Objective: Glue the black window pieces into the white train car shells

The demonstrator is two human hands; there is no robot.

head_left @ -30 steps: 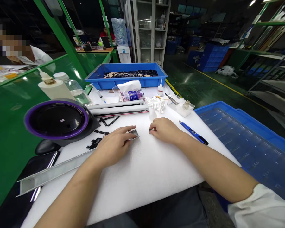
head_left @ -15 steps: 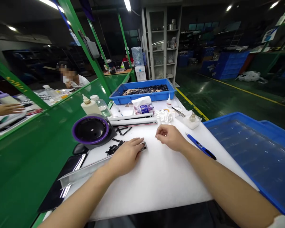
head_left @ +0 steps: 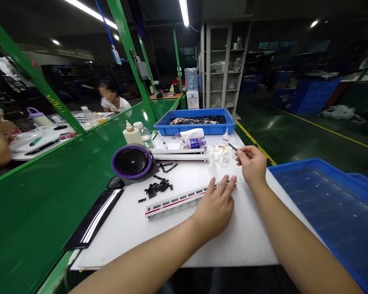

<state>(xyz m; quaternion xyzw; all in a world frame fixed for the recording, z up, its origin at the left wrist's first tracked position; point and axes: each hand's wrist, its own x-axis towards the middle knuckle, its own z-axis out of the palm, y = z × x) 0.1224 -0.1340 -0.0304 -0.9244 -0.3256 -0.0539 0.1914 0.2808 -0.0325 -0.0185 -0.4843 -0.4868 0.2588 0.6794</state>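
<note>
A white model train carriage (head_left: pixel 178 201) with a red stripe and a row of windows lies slantwise on the white tabletop. Over its right end rests my left hand (head_left: pixel 216 206), fingers stretched out and spread, the thumb hidden. My right hand (head_left: pixel 254 165) is closed in a pinch on a slim, dark-tipped tool that looks like tweezers (head_left: pixel 232 147), just right of crumpled white tissue (head_left: pixel 220 155). Small black strips (head_left: pixel 158 186) lie in a loose pile behind the carriage. Two more carriages (head_left: pixel 180 157) lie farther back.
A purple-rimmed black bowl (head_left: pixel 115 163) and bottles (head_left: pixel 133 134) stand at the left. Behind are a tissue pack (head_left: pixel 194 143) and a blue bin (head_left: pixel 184 130) of black parts. Large blue trays (head_left: pixel 294 165) flank the right edge. A person (head_left: pixel 122 104) sits beyond the green partition (head_left: pixel 33 196).
The carriage has turned from its hollow side to its striped, windowed side and shifted right, with my left hand on it. My right hand has moved right and taken hold of the tweezers.
</note>
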